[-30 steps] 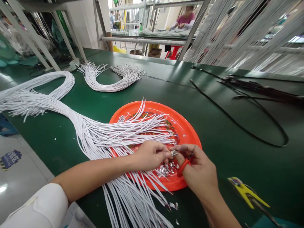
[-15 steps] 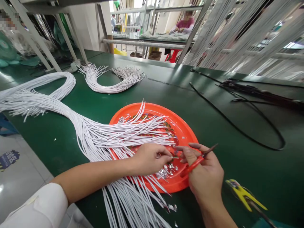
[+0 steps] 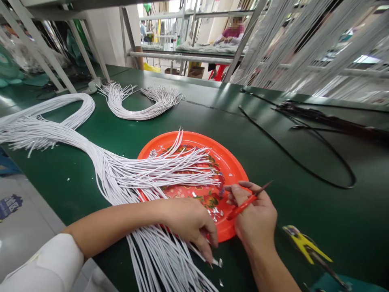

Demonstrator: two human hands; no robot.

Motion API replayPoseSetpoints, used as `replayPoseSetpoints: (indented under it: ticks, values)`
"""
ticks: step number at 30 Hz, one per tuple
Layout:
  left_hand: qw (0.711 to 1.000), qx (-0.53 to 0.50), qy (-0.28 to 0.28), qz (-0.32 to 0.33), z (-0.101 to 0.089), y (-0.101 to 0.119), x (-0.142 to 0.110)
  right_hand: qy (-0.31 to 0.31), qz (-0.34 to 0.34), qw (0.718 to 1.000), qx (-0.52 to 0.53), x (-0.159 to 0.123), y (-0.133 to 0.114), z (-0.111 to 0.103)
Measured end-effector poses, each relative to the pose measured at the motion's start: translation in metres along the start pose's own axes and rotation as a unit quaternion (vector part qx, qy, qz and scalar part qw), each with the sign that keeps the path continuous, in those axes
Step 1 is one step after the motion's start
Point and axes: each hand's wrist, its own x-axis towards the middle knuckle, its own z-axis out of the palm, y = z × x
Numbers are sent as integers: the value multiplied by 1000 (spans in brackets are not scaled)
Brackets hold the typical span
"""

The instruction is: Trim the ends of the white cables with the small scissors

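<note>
My left hand [image 3: 196, 225] reaches down over the tray's near rim, fingers bent and apart, the fingertips at the end of a white cable. Nothing shows held in it. In my right hand [image 3: 257, 217] lies a pair of red-handled scissors [image 3: 246, 206], its dark pointed tip sticking out up and to the right. A thick bundle of thin white cables [image 3: 121, 172] fans out; one part rests across the round red tray [image 3: 234, 170], the other hangs over the near side beneath my left forearm. Shiny silver foil scraps [image 3: 215, 213] lie in the tray.
Another bent white cable bundle [image 3: 136, 113] lies farther back on the green table [image 3: 206, 117]. Black cables [image 3: 304, 156] curve at the right. Yellow-handled cutters [image 3: 304, 245] lie near my right wrist. White cords [image 3: 273, 44] hang from a rack, and a person [image 3: 232, 32] sits beyond.
My left hand has left the spot in front of my right hand and moved down toward the near cable ends, its pinch opened. My right hand still holds the scissors. The view shifted slightly.
</note>
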Motion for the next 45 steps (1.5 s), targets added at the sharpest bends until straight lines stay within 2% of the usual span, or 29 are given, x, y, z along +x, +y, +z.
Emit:
replayPoseSetpoints:
  ticks: [3,5,6,8,10,12,16,18,20,25,31,34,37,41,45]
  values:
    - [989,74,126,-15,-5,-2,0,0,1,1000,1,0,1,0]
    - [951,192,234,-64,-10,-10,0,-5,3,1000,7,1,2,0]
    - [923,258,267,-104,-11,-14,0,-8,5,1000,10,1,2,0]
    - [876,358,269,-178,-13,-25,-1,-9,9,1000,12,1,1,1]
    - [866,397,230,-199,-13,-34,-1,-6,13,1000,9,0,0,1]
    - [866,393,245,-188,-11,-37,0,-3,12,1000,4,0,0,1]
    - [870,290,380,-123,-6,-31,2,-9,-2,1000,-7,0,3,0]
    - [879,220,414,-90,-4,-24,4,-9,-9,1000,-10,0,4,0]
    - [892,160,418,-66,-1,-17,5,-3,-20,1000,-8,0,4,-1]
    - [923,75,375,-43,6,-6,7,9,-45,999,13,-3,1,0]
    - [913,56,391,-103,8,-8,10,28,-49,997,45,-7,-3,1]
    - [913,59,389,-109,8,-10,10,31,-60,998,1,-9,-5,2]
    - [921,55,367,-120,7,-10,10,19,-99,993,-58,-11,-6,2]
    - [931,-54,340,-118,7,-10,12,-11,-142,984,-105,-16,-10,3]
    - [921,-172,334,-105,8,-12,14,-15,-164,979,-120,-19,-12,5]
